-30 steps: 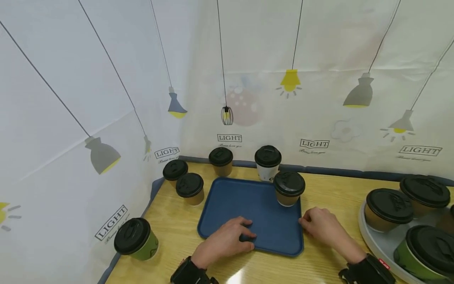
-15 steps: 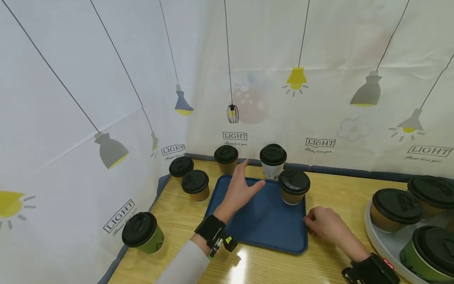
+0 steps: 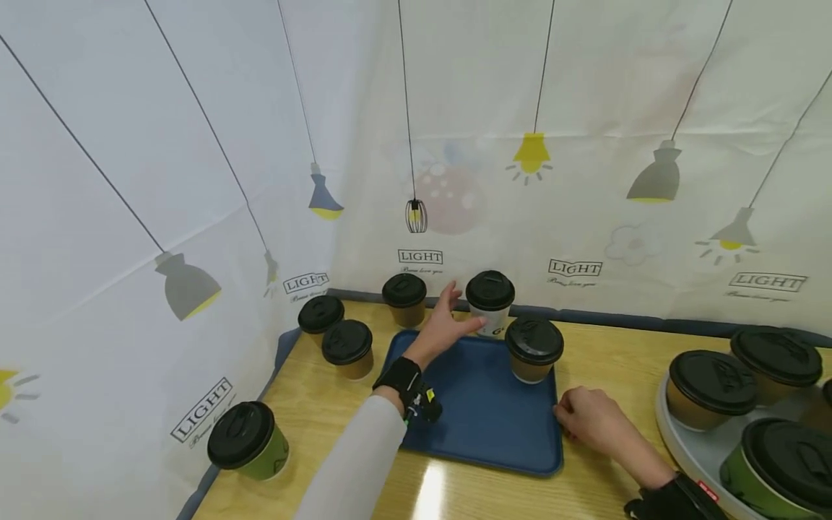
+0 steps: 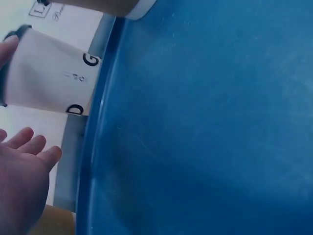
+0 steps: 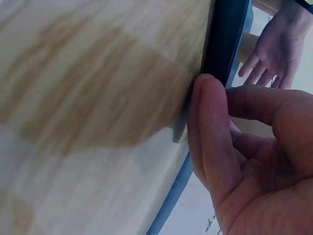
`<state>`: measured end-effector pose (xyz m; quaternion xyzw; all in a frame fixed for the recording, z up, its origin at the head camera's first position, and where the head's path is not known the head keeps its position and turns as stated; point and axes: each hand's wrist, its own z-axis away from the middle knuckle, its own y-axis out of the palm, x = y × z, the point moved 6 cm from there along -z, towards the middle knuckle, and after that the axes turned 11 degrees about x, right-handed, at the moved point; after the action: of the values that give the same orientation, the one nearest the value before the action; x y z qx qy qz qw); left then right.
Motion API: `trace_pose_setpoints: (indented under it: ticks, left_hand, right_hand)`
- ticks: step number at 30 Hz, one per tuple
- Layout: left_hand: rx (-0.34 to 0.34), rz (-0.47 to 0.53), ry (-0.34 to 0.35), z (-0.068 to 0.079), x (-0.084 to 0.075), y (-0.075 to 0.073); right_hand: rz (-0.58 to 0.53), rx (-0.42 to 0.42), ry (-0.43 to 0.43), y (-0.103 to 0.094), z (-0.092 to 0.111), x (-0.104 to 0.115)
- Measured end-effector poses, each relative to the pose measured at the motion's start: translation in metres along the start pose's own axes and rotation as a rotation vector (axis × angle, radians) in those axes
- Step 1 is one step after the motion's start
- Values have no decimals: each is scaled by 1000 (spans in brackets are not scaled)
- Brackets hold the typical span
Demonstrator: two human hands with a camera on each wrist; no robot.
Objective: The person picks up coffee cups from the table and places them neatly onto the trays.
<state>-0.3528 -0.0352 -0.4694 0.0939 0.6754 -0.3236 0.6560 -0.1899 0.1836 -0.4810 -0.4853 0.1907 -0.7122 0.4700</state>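
Observation:
My left hand (image 3: 443, 326) reaches over the far edge of the blue tray (image 3: 477, 412), fingers spread. Its thumb overlaps the white paper cup (image 3: 489, 318) with a black lid; in the left wrist view the thumb tip is at the lid and the fingers (image 4: 32, 143) stand apart from the cup's other side. At the tray's right edge, my right hand (image 3: 593, 419) pinches the rim between curled fingers and thumb, seen close up in the right wrist view. A brown black-lidded cup (image 3: 531, 370) stands on the tray's far right corner.
Brown lidded cups (image 3: 407, 315) stand behind and left of the tray, with a green lidded cup (image 3: 268, 456) nearer left. A round white tray (image 3: 676, 440) holding several lidded cups is at the right. A printed curtain (image 3: 585, 217) closes off the back.
My left hand has left the tray's near left part and moved away from me, to beside the white cup. The tray and its cup have shifted slightly right with my right hand.

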Motion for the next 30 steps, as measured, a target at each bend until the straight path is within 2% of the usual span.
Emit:
trace_pose_setpoints:
  ticks: [5, 9, 18, 21, 27, 30]
  left_hand:
    - [24, -9, -18, -7, 4, 3]
    - [12, -29, -28, -13, 4, 6]
    - [-44, -32, 31, -28, 8, 12]
    - [-55, -33, 44, -30, 7, 15]
    - [-84, -51, 25, -31, 9, 12]
    - [-88, -37, 46, -31, 7, 10]
  right_hand:
    - [-4, 3, 12, 1, 1, -1]
    - [-6, -3, 4, 1, 2, 0]
    - [-9, 4, 28, 2, 2, 0]
    - [1, -1, 25, 3, 2, 1]
    - [10, -25, -1, 2, 3, 5]
    - [6, -25, 5, 1, 4, 4]
